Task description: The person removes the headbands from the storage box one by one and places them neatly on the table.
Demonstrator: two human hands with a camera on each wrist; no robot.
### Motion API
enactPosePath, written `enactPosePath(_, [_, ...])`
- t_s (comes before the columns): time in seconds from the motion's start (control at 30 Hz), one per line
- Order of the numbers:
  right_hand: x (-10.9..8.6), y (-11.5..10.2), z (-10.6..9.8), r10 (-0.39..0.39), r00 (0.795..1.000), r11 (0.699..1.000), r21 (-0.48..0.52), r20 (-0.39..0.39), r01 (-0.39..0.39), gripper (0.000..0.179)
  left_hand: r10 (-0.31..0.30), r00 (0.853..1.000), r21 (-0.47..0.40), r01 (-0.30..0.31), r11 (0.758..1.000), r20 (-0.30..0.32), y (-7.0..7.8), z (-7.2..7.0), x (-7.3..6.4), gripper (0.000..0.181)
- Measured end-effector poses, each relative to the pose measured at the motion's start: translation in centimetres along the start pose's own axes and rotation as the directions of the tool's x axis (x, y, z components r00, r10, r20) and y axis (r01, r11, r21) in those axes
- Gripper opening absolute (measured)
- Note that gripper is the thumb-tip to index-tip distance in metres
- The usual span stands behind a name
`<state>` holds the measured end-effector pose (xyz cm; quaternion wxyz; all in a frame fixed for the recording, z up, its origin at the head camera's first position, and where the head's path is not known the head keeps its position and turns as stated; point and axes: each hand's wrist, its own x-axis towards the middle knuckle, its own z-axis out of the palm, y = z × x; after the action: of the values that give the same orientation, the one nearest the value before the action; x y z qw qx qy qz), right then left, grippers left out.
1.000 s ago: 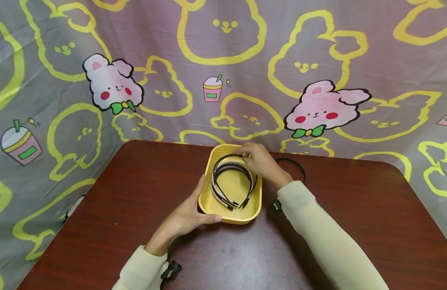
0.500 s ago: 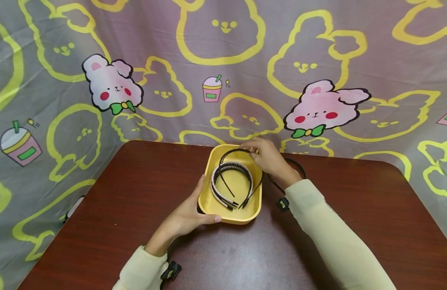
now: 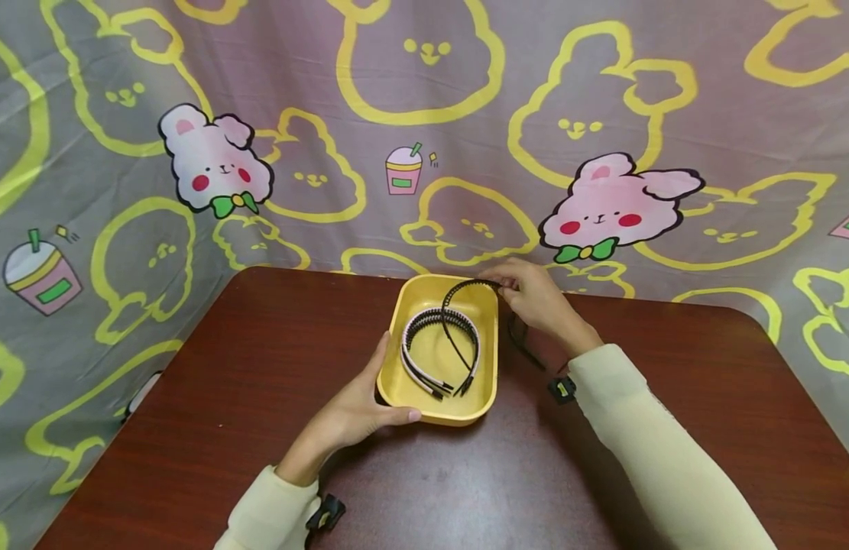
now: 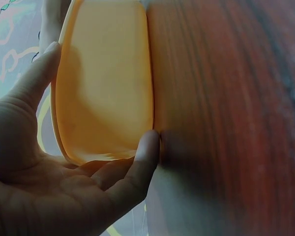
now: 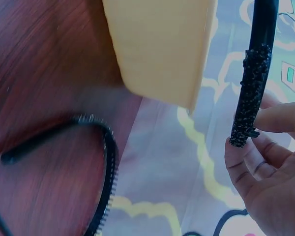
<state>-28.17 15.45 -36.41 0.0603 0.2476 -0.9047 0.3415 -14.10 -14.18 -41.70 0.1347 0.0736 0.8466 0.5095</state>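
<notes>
In the head view my left hand [image 3: 348, 409] holds the near left corner of a yellow plastic box [image 3: 438, 414], thumb on the near rim. In the left wrist view its fingers [image 4: 132, 179] wrap the wall of the box. My right hand [image 3: 537, 302] pinches a black headband [image 5: 253, 83] by its beaded top, lifted at the box's far right corner. One leg of that headband hangs over the box. Several other headbands [image 3: 408, 336], black and pale, lie nested inside. Another black headband [image 5: 109, 152] lies on the table right of the box, partly hidden by my right hand in the head view.
The brown table [image 3: 273, 344] extends to both sides of the box and in front of it. A cartoon-print cloth [image 3: 465, 153] hangs along the table's back edge and left side. Each wrist carries a small black camera mount [image 3: 563, 389].
My right hand has lifted the black headband from the others and carried it rightward to the box's far right corner. My left hand and the box have stayed in place.
</notes>
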Motion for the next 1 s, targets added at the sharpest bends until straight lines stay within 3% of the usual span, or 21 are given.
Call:
enactPosePath(0.47, [-1.9, 2.3, -2.8, 0.094, 0.996, 0.996, -0.009, 0.000, -0.094, 0.045, -0.001, 1.000, 0.002, 0.001, 1.000, 0.002, -0.1, 0.0, 0.1, 0.130])
enactPosePath(1.0, [-4.4, 5.4, -5.5, 0.084, 0.995, 0.993, -0.081, -0.062, -0.089, 0.046, 0.014, 1.000, -0.011, -0.014, 1.000, 0.005, -0.2, 0.0, 0.1, 0.130])
